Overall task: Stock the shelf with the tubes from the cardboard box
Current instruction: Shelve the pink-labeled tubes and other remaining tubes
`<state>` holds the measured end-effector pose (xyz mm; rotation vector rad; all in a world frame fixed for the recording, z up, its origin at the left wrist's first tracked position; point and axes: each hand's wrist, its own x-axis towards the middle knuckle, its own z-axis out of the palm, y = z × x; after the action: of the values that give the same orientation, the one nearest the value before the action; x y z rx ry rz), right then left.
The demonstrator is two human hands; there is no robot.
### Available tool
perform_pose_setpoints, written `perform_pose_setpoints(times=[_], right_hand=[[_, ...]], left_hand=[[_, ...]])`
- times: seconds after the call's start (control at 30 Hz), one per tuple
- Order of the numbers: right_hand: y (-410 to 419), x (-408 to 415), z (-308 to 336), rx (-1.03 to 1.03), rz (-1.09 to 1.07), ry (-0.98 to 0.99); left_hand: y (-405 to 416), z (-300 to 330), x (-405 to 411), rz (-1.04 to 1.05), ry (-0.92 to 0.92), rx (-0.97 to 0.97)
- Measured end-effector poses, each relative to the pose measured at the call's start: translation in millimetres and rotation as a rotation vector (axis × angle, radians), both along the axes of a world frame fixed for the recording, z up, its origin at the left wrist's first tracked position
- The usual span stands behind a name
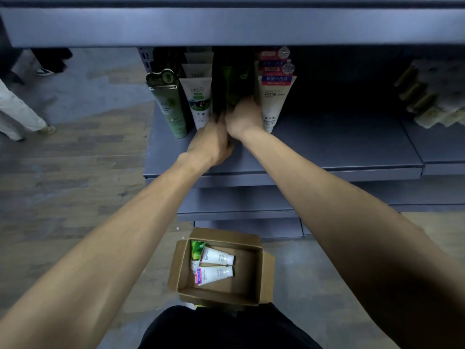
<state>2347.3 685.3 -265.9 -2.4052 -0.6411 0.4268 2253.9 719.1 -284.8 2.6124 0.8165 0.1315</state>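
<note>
Grey shelf (327, 147) fills the upper half of the view, another shelf board above it casting shadow. Both arms reach forward onto it. Cardboard box (254, 273) sits open on the floor below, near the person's legs, with three tubes lying inside: a green tube (196, 251) along the left wall, two white tubes (217, 258) beside it, one above the other in the view. On the shelf, tubes stand upright in rows going back: a dark green row (169, 107) at far left, a white-and-green row (200, 102) next to it, a dark tube row (232, 84) in the middle (too shadowed to read), a cream "Facial" row (275, 102) on the right. Left hand (211, 144) and right hand (244, 119) meet at the foot of the dark middle row, touching each other. Right hand's fingers curl around the base of a dark tube there; left hand's fingers are hidden behind the hand and blurred, so can't tell their state. More blurred pale tubes (432, 96) at the far right edge.
</note>
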Motion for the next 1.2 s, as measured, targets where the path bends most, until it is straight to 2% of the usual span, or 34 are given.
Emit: perform_pose_setpoints(times=[0.33,0.7,1.07,1.2], right_hand=[[-41.1,-16.9,7.1,0.098,0.058,0.014],[-74.3,-96.8,26.1,0.125,-0.032,0.02],[-141.8,-189.0,-43.1,-0.071,-0.092,0.115],[-165.4,-199.1,-77.5,-0.153,-0.02,0.117]], left_hand=[[-35.6,7.4,-39.6,0.005,0.054,0.086],[-42.6,15.9,-107.9,-0.17,0.063,0.133],[-72.9,-40.1,-191.3,-0.231,0.233,0.063],[-88.9,-63.6,-209.2,-0.219,0.293,0.054]])
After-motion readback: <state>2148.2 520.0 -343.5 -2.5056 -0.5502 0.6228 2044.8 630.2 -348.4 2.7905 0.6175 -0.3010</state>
